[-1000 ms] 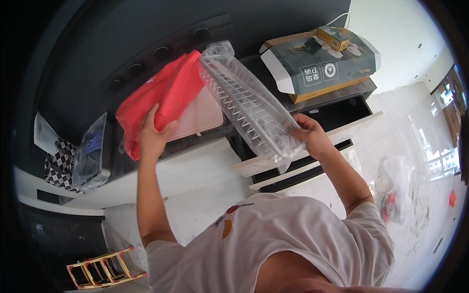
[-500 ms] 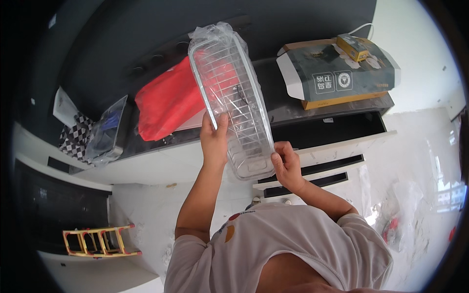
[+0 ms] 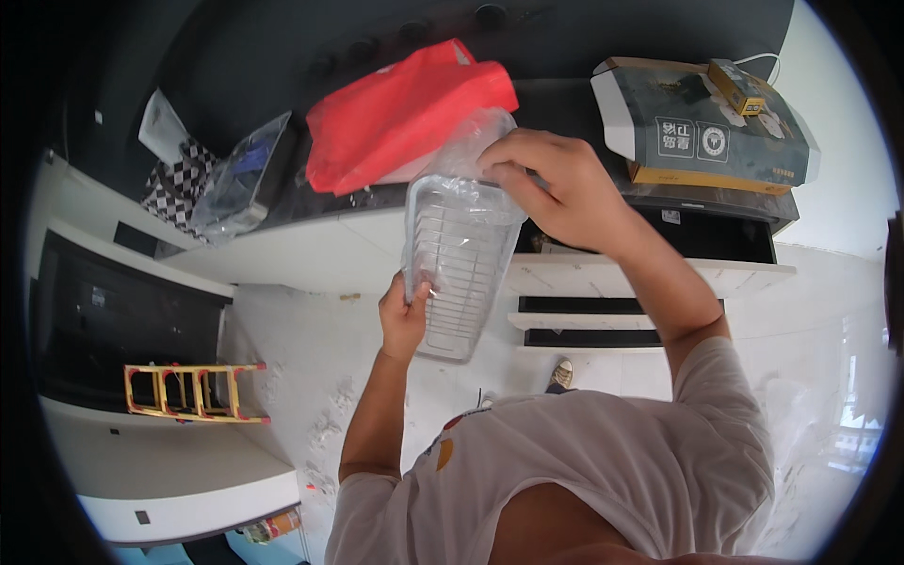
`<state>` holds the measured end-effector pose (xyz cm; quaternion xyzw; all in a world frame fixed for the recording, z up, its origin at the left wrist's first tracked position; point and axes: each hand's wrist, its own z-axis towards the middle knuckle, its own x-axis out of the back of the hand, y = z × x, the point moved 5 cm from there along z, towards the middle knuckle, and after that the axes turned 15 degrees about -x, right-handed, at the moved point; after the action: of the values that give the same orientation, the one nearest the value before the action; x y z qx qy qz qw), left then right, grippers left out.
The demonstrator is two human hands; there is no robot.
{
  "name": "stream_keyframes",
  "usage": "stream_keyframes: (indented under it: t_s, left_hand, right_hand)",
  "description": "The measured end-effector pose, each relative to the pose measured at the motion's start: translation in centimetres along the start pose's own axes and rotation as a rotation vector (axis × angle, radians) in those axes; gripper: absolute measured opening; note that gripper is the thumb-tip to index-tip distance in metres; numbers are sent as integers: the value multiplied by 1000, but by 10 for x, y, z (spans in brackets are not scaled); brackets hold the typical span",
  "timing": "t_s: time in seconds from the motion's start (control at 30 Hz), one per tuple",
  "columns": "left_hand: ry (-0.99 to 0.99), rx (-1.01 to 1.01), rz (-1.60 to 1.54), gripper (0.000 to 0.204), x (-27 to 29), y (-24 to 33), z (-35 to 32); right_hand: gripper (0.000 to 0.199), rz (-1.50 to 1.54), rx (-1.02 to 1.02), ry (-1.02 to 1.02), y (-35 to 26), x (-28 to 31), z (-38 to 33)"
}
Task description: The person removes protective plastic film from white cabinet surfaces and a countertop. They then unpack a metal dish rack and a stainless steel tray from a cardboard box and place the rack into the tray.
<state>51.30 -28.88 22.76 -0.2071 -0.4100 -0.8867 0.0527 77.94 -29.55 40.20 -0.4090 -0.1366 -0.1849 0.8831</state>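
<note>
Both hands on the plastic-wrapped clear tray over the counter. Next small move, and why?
Probably pull the clear plastic wrap up and off with the right hand. That hand pinches the wrap at the top end of the clear tray, while the left hand holds the tray's lower edge, steadying it above the dark counter.

Red bag [image 3: 405,113], boxes [image 3: 702,127] on dark counter [image 3: 282,47]; small ladder [image 3: 193,391].

1. Looks like a home kitchen that's mid-move-in or freshly renovated.
2. Dark countertop [image 3: 282,56] with white cabinets [image 3: 311,250] under it, plus open drawers [image 3: 650,273] on the right.
3. Black built-in appliance [image 3: 113,320] set into the white units on the left.
4. Boxed goods [image 3: 702,127], a red bag [image 3: 405,113] and plastic-wrapped stuff [image 3: 240,179] sit on the counter.
5. Small yellow stepladder [image 3: 193,391] on the pale, dusty-looking floor [image 3: 301,377].
</note>
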Motion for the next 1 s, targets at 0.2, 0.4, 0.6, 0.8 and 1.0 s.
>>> stream_keyframes:
  t_s: [0.2, 0.4, 0.6, 0.8, 1.0]
  left_hand:
    - [-40, 139, -41, 34, 66, -16, -46]
    - [-128, 176, 202, 30, 147, 10, -100]
    - [-138, 91, 430, 32, 224, 23, -176]
    - [13, 258, 525, 36, 279, 25, -273]
    - [492, 685, 601, 29, 320, 27, -398]
  right_hand:
    - [22, -89, -378, -651, 33, -86, -3]
    - [30, -154, -616, -881, 23, -202, -34]
    - [31, -190, -549, -833, -28, -286, -58]
    - [31, -126, -538, -687, -11, -331, -61]
    - [35, 44, -765, -779, -53, -366, -59]
